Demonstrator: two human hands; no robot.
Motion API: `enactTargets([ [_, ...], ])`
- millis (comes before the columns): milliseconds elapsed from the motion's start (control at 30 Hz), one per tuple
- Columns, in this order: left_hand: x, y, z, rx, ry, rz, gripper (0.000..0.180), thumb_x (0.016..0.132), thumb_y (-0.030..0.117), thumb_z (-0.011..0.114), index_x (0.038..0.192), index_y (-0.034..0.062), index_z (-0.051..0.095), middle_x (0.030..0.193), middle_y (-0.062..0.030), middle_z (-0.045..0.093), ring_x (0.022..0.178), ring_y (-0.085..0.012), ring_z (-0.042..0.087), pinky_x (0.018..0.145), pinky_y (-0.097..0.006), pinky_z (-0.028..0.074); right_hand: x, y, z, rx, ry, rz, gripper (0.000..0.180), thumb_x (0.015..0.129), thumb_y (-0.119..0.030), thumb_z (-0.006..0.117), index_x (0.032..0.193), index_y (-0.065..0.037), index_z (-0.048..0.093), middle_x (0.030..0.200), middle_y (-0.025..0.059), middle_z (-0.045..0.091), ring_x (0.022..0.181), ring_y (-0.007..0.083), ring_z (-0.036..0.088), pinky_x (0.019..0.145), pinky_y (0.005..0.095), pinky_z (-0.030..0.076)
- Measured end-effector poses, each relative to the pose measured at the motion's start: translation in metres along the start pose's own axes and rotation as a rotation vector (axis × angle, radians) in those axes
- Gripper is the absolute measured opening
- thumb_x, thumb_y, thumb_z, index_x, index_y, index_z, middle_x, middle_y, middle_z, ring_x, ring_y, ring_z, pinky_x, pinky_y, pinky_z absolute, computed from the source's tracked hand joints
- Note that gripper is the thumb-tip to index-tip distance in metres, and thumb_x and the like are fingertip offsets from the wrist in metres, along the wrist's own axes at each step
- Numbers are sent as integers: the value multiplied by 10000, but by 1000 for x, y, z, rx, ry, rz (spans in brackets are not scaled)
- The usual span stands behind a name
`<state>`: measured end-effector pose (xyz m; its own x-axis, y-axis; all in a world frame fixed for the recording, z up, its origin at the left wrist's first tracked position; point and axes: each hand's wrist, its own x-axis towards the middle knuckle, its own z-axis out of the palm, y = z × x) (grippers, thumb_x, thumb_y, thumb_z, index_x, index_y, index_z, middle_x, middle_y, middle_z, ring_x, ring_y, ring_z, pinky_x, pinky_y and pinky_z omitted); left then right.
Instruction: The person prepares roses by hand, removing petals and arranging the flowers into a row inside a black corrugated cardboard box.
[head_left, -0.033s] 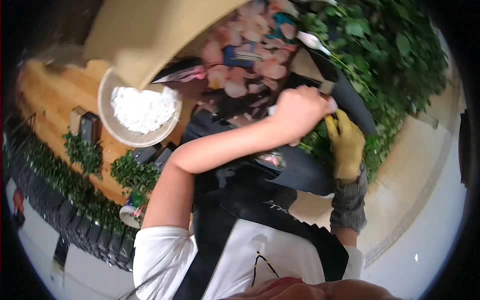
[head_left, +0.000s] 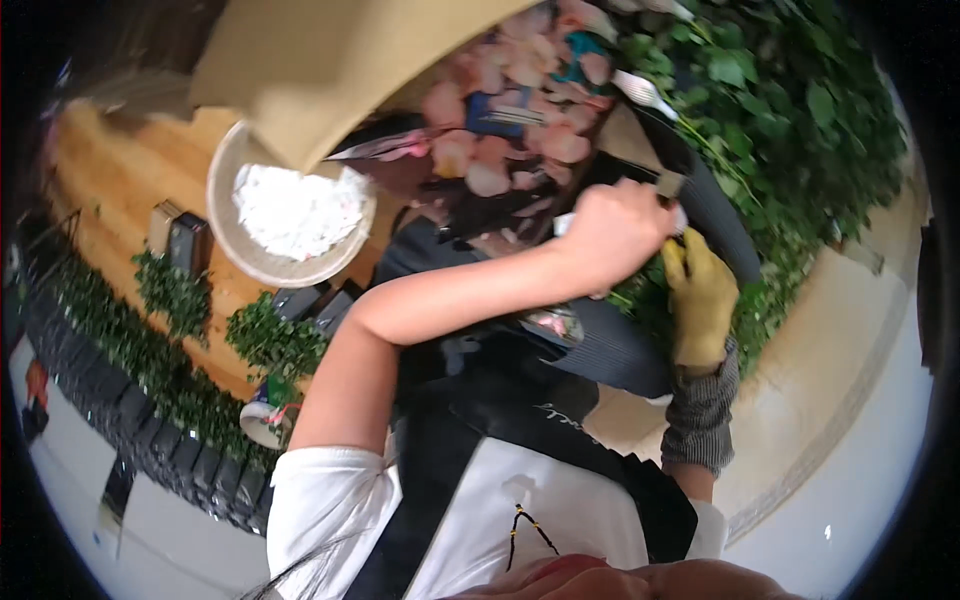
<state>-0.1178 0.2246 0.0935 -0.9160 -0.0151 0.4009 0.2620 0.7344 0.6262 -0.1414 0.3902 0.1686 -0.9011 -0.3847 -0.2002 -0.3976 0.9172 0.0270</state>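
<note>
My bare left hand (head_left: pixel 622 232) reaches across my body with its fingers curled closed; what they hold is hidden from above. Just past its fingertips shows a small pale round thing (head_left: pixel 682 218), too small to name. My right hand (head_left: pixel 703 295), in a yellow glove with a grey ribbed sleeve guard, has its thumb and fingers drawn together under that pale thing. Whether the glove grips it or a stem I cannot make out. Dark ribbed wrapping sheet (head_left: pixel 615 345) lies below and around both hands, with green leaves (head_left: pixel 645 300) showing between them.
A big heap of leafy green stems (head_left: pixel 790 110) rises at far right. Pink petals (head_left: pixel 500 140) lie ahead of me, beside a tan sheet (head_left: pixel 340 60). At left stand a round tub of white scraps (head_left: pixel 300 212), small black boxes (head_left: pixel 187 245) and potted greenery (head_left: pixel 275 335).
The whole view has shifted slightly, so everything sits a little farther right and lower. Both hands keep nearly the same pose and place relative to each other.
</note>
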Motion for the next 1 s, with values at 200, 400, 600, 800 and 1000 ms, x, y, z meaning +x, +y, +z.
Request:
enactTargets([
  [200, -3, -3, -2, -5, 55, -3, 125, 810, 212, 662, 839, 98, 619, 742, -42, 560, 672, -217, 600, 551, -339, 493, 0, 7, 18, 91, 50, -4, 168, 915, -205, 696, 1043, -97, 686, 770, 139, 672, 699, 319, 661, 653, 436, 535],
  [400, 2, 0, 7, -4, 105, 105, 125, 760, 195, 644, 818, 108, 577, 683, -30, 553, 664, -212, 601, 542, -331, 487, -3, 11, 18, 27, 137, -48, 166, 899, -190, 686, 1041, -104, 689, 783, 130, 677, 722, 325, 662, 671, 438, 534],
  [600, 4, -5, 3, -214, 112, 173, 134, 753, 145, 663, 708, 91, 550, 685, -47, 560, 641, -229, 628, 568, -355, 517, 5, 17, 32, -47, 215, -96, 165, 858, -130, 659, 1013, -98, 703, 769, 132, 689, 682, 328, 666, 647, 442, 535],
  [800, -11, -6, -2, -500, 240, -55, 186, 855, 141, 709, 740, 45, 599, 699, -97, 603, 656, -305, 641, 576, -400, 515, 0, 9, 26, 59, 248, 14, 126, 903, -196, 689, 988, -106, 715, 809, 135, 707, 720, 325, 685, 669, 430, 540],
  [1000, -40, -21, -58, -602, 396, -308, 205, 919, 88, 666, 738, 7, 610, 649, -47, 553, 584, -132, 523, 531, -299, 414, 4, 11, 21, -4, 153, 0, 152, 895, -216, 690, 982, -92, 690, 817, 147, 702, 735, 353, 683, 689, 457, 535],
])
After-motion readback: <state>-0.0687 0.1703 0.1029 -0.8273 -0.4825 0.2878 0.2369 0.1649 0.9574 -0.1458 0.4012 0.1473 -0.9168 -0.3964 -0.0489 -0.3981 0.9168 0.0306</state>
